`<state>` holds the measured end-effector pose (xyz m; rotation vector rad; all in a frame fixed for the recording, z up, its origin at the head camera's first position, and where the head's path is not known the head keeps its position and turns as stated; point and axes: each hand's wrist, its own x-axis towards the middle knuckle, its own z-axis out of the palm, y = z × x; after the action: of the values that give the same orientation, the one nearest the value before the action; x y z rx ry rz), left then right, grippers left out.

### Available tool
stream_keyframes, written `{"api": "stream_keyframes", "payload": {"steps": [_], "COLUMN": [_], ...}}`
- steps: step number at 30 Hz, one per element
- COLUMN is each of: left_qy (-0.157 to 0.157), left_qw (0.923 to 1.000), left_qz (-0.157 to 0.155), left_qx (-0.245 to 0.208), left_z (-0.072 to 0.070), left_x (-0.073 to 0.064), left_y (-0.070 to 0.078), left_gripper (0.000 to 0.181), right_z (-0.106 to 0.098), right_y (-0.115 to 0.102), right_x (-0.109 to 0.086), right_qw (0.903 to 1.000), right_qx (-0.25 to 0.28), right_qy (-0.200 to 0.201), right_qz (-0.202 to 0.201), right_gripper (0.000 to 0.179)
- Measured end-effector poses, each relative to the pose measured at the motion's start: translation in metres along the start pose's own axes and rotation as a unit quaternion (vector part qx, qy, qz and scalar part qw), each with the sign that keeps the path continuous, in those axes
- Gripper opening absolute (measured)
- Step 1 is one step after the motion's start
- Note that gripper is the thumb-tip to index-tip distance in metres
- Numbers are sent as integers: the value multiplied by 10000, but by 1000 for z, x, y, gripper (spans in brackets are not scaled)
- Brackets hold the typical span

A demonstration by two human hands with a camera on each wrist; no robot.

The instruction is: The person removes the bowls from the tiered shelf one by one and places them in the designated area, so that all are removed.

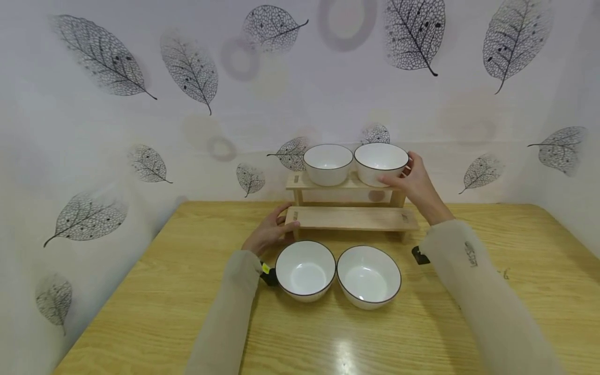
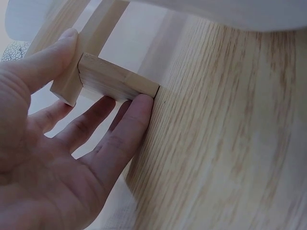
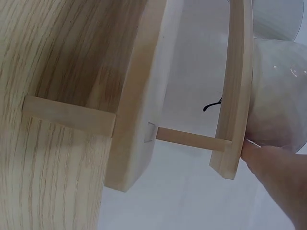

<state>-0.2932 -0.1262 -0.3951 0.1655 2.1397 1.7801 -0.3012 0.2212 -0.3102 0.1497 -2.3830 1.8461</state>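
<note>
A two-tier wooden rack (image 1: 351,217) stands against the wall side of the table. My left hand (image 1: 268,230) grips its left end: the thumb lies on the lower shelf, and the fingers reach the wooden leg (image 2: 115,81) in the left wrist view. On the upper shelf, my right hand (image 1: 419,187) holds a white dark-rimmed bowl (image 1: 372,176) from its right side, thumb low at the front and fingers behind. That bowl (image 3: 278,91) sits at the shelf's right part in the right wrist view. Left of it is a matching bowl (image 1: 328,174).
Two more white bowls, a left one (image 1: 304,297) and a right one (image 1: 367,302), stand side by side on the wooden table (image 1: 140,312) in front of the rack. Behind rises a wall covering (image 1: 300,104) with leaf prints. The lower shelf is bare.
</note>
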Motion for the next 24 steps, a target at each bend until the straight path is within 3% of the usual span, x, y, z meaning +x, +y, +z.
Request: {"api": "stream_keyframes", "payload": {"steps": [10,24], "left_qy": [-28,55], "left_qw": [10000,9998], "left_qz": [18,-157], "left_qx": [-8,-59], "left_z": [-1,-1], "left_x": [-1,1], "left_y": [0,0], "left_gripper": [71,71], "right_z": [1,9], "right_y": [-2,-1], "right_x": [8,18], "right_qw": [9997,9998], "right_qx": [-7,33], "right_qy": [-134,218], "right_qz": [-194,-11], "right_gripper": [100,120]}}
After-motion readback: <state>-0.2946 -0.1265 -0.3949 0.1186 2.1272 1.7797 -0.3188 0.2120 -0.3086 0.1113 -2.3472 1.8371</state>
